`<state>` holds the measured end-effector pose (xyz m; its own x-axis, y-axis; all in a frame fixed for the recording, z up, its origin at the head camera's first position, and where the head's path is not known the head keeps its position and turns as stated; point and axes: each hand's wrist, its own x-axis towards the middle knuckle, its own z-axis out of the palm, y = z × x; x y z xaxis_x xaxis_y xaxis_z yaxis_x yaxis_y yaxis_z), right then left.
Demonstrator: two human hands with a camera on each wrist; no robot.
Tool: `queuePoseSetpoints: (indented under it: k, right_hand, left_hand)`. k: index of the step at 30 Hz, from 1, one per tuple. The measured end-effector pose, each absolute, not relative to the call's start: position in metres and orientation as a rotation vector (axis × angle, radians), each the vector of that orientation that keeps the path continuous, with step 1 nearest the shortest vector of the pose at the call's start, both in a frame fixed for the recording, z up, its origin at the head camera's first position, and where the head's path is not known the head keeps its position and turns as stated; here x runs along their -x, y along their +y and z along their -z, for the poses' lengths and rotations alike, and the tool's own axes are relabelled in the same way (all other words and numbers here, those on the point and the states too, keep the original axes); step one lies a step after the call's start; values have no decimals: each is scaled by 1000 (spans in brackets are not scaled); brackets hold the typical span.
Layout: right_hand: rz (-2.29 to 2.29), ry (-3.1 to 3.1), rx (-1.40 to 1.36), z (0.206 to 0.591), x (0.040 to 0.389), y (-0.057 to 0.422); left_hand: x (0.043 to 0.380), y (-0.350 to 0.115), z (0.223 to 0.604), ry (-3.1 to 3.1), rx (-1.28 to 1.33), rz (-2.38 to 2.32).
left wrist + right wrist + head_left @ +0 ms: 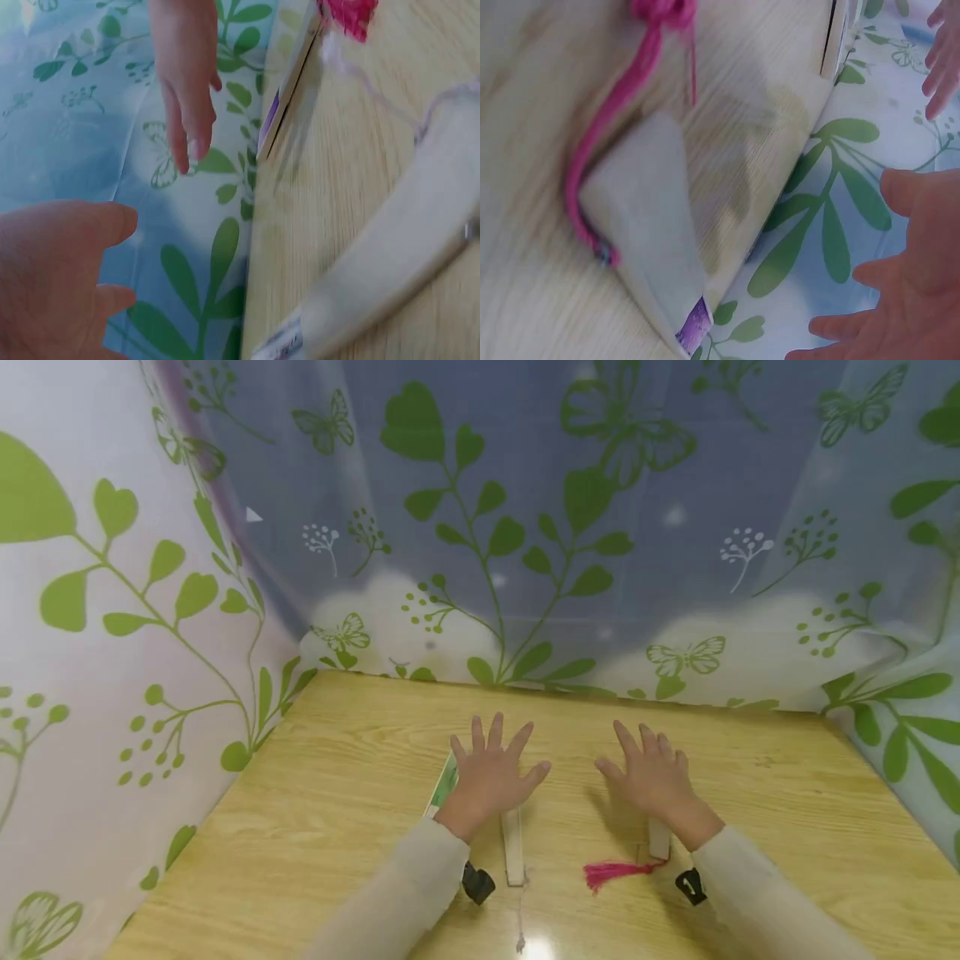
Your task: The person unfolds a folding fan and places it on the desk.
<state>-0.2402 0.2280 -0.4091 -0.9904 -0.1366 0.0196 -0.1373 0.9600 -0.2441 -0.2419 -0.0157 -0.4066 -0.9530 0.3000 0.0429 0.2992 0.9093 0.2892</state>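
Observation:
In the head view my left hand point(493, 777) hovers over the table with fingers spread, holding nothing. Below its wrist lies a folded hand fan point(513, 852) with a pale wooden outer rib and a thin light tassel cord point(521, 914). My right hand point(656, 781) is likewise spread and bare, above a second folded fan point(659, 839). A magenta tassel point(618, 872) trails left from that fan's near end. The right wrist view shows this fan's pale rib point(649, 206) and a purple patch at its far tip. Both hands partly cover the fans in the head view.
A flat green piece with a pale rim point(444, 783) lies by the left wrist, partly hidden. Leaf-patterned curtains point(510, 527) hang behind and beside the wooden table point(337, 793). Black devices point(477, 883) are strapped at both wrists.

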Motion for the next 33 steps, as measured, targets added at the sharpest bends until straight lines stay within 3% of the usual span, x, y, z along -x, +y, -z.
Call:
queuePoseSetpoints:
  k: [33]
  right_hand:
    - [-453, -3263, 6, 410, 284, 297]
  left_hand:
    - [200, 113, 413, 2980, -567, -366]
